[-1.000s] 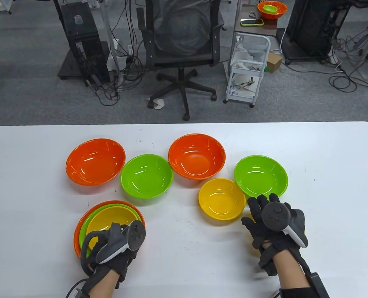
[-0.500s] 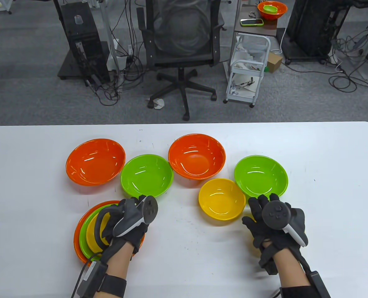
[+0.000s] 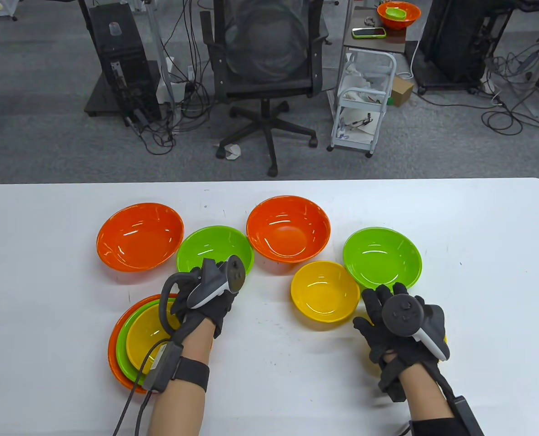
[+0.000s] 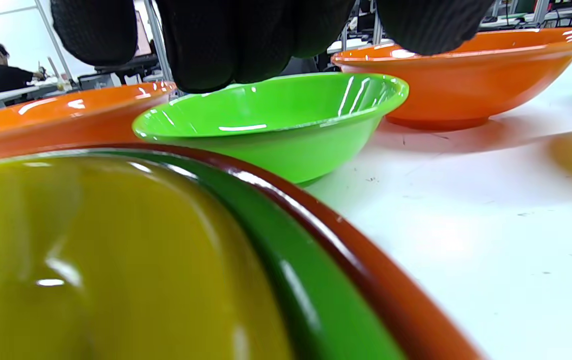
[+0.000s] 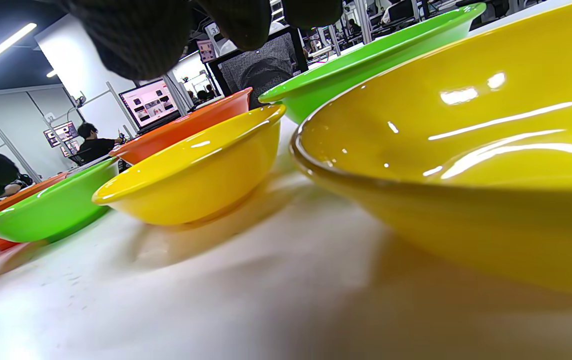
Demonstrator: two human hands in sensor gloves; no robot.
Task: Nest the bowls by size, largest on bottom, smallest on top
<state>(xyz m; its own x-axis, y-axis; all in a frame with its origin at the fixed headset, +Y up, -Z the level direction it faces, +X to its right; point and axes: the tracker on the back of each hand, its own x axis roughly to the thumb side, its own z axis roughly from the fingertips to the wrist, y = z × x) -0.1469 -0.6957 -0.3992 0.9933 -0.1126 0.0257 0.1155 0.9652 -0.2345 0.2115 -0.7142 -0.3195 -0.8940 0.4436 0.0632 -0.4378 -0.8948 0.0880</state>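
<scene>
A nested stack (image 3: 147,336) stands front left: orange bowl, green inside it, yellow on top. Loose bowls behind it: left orange (image 3: 140,236), left green (image 3: 210,250), middle orange (image 3: 287,229), small yellow (image 3: 325,291), right green (image 3: 382,257). My left hand (image 3: 201,277) is empty, its fingers (image 4: 236,45) hanging just over the left green bowl's (image 4: 276,125) near rim. My right hand (image 3: 381,302) lies spread over another yellow bowl (image 5: 466,165), which the table view mostly hides. The right wrist view shows its fingers (image 5: 141,35) apart from that bowl.
The white table (image 3: 478,272) has bare room at the right, the far left and the front middle. An office chair (image 3: 265,68) and a cart (image 3: 365,104) stand on the floor beyond the far edge.
My left hand has left the stack and moved forward and right to the left green bowl's near rim. The right hand and all bowls stay put.
</scene>
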